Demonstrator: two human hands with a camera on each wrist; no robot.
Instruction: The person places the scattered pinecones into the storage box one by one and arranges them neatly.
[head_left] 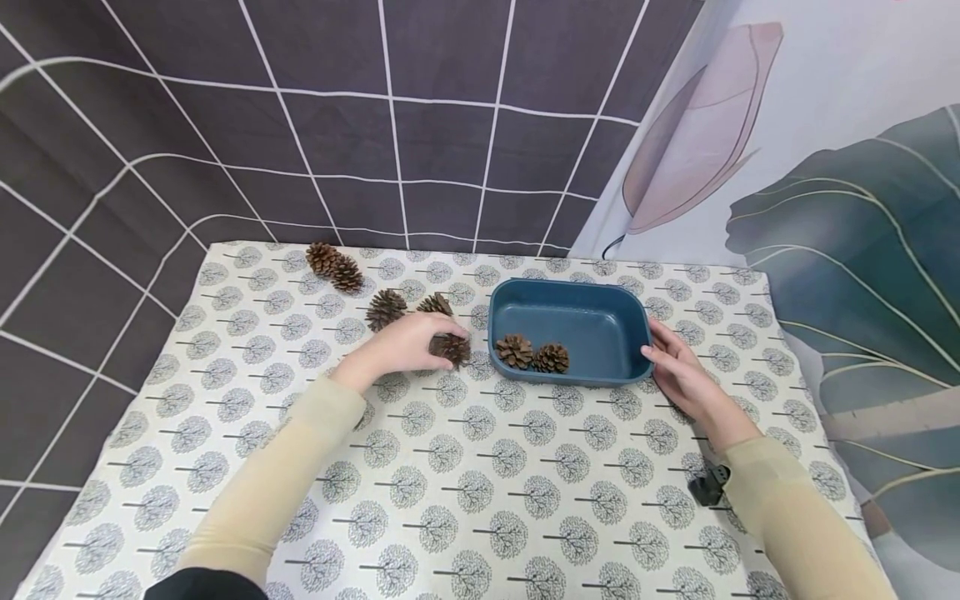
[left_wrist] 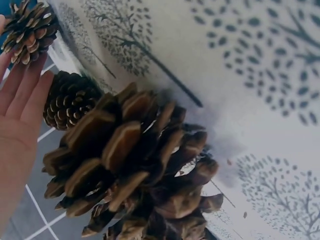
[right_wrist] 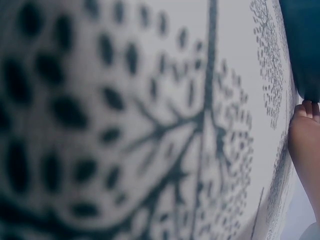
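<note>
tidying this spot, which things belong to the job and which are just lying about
Job:
- pine cone in left hand
- blue tub, gripped by right hand
- two pine cones inside it
- four loose pine cones, likely

Just about:
- black cord
- patterned cloth

A white-gridded dark grey wall covering point(head_left: 450, 54) spans the far and left sides. At right hangs a pale backdrop point(head_left: 840, 75) bearing a pink leaf point(head_left: 720, 125) and blue-green shapes point(head_left: 862, 242). A tree-printed white tablecloth point(head_left: 495, 433) spreads below.
</note>
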